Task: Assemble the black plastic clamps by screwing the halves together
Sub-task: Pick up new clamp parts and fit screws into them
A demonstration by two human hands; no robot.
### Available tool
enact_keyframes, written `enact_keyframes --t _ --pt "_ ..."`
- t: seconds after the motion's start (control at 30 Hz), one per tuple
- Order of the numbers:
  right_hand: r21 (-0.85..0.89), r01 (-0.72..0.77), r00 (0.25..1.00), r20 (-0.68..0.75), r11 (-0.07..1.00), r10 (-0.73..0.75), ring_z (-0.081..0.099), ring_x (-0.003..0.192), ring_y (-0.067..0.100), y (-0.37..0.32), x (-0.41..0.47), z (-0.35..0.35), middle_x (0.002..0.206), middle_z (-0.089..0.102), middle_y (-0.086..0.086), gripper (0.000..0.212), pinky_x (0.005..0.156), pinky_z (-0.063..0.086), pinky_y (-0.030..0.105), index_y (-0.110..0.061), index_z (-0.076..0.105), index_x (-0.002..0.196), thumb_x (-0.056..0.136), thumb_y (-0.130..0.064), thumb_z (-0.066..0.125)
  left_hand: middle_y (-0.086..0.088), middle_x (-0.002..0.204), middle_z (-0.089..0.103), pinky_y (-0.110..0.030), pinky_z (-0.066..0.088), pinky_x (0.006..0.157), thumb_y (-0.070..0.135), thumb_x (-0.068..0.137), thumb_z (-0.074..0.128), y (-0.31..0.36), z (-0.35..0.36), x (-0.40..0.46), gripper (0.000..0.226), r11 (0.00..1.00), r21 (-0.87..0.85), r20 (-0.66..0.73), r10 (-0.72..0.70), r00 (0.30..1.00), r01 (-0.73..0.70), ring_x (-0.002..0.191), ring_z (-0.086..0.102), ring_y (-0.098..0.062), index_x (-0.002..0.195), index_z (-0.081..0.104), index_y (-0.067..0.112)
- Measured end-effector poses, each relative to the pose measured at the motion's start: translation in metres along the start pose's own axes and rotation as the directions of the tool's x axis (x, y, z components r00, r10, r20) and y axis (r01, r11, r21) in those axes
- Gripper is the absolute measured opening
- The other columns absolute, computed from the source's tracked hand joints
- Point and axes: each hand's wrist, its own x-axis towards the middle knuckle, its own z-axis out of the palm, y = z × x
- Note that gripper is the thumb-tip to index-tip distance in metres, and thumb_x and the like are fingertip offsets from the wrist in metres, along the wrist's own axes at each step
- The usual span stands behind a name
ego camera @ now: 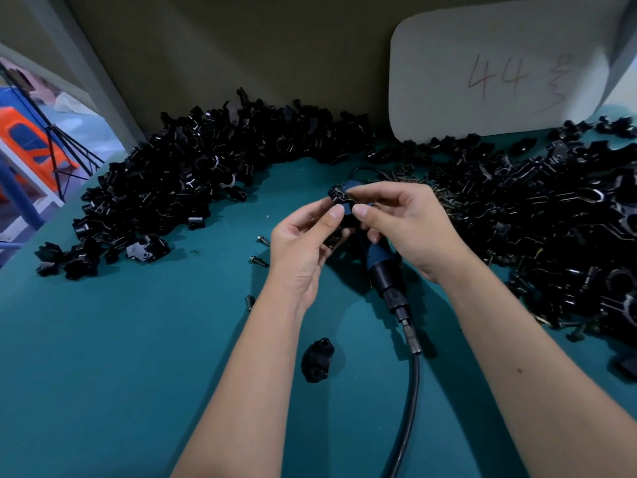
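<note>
Black clamp halves [339, 201], seemingly being mated, sit pinched between left hand [303, 243] and right hand [410, 222]; next, a screw.

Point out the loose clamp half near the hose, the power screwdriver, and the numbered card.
Clamp half [317, 359]: head view, middle of its curved back.
Power screwdriver [378, 259]: head view, blue body below the hands.
Numbered card [448, 74]: head view, blank face left of the writing.

You see table cover [138, 357] teal. Clamp piles [179, 181] glossy black. Lone clamp half [317, 364] black. Your driver [377, 258] blue body, black collar; its hose [410, 401] black. Loose screws [258, 260] dark. Card [482, 63] white, grey scrawl. Crate [31, 143] orange.
</note>
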Motion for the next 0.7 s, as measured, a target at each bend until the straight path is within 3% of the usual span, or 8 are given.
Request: enact_keyframes --t 0.1,0.2,0.3,0.47,0.7 --pt "-0.022 0.001 1.000 -0.005 1.000 -0.001 0.060 0.062 0.008 0.0025 0.0006 -0.0014 0.083 0.074 -0.006 0.024 0.060 0.050 0.023 -0.008 0.074 0.118 0.095 -0.002 0.071 -0.008 0.097 0.079 -0.021 0.058 0.073 0.011 0.084 0.075 0.0005 0.0006 0.0000 0.023 1.000 -0.020 -0.018 -0.021 1.000 0.021 0.084 0.074 -0.016 0.107 0.076 0.008" --pt "-0.030 -0.004 1.000 0.025 1.000 0.005 0.069 0.075 0.020 0.0007 -0.0004 -0.0014 0.097 0.075 0.001 0.028 0.061 0.052 0.022 -0.009 0.074 0.119 0.093 -0.001 0.074 -0.005 0.093 0.079 -0.020 0.058 0.072 0.006 0.091 0.070 0.0010 0.0003 -0.0003 0.014 0.999 -0.011 -0.036 -0.031 0.999 0.031 0.079 0.074 -0.012 0.104 0.076 0.008" --pt "-0.076 -0.008 1.000 0.029 0.997 0.010 0.075 0.090 0.034 -0.0009 -0.0003 -0.0008 0.110 0.075 0.011 0.032 0.062 0.053 0.022 -0.012 0.075 0.120 0.089 -0.003 0.078 -0.004 0.090 0.078 -0.020 0.058 0.072 0.010 0.086 0.075 0.0017 -0.0007 0.0000 0.012 0.999 -0.022 -0.034 -0.036 0.999 0.035 0.076 0.073 -0.010 0.096 0.080 0.012" --pt "-0.090 0.003 1.000 0.009 0.996 -0.003 0.068 0.073 0.016 0.0009 0.0003 -0.0016 0.090 0.077 0.009 0.030 0.058 0.052 0.021 -0.015 0.078 0.112 0.085 -0.004 0.083 -0.002 0.091 0.079 -0.020 0.058 0.073 0.020 0.074 0.079 0.0003 -0.0021 0.0021 0.026 0.999 0.010 -0.034 -0.030 0.999 0.031 0.081 0.074 -0.011 0.099 0.078 0.012" --pt "-0.113 -0.032 0.999 0.003 0.993 0.032 0.068 0.079 0.014 0.0005 0.0008 -0.0044 0.096 0.077 0.013 0.029 0.066 0.051 0.017 -0.017 0.079 0.106 0.080 -0.006 0.088 -0.002 0.088 0.078 -0.019 0.057 0.072 0.021 0.074 0.079 0.0014 -0.0022 0.0031 0.030 0.995 0.087 -0.024 -0.035 0.999 0.037 0.078 0.073 -0.010 0.101 0.075 0.010"
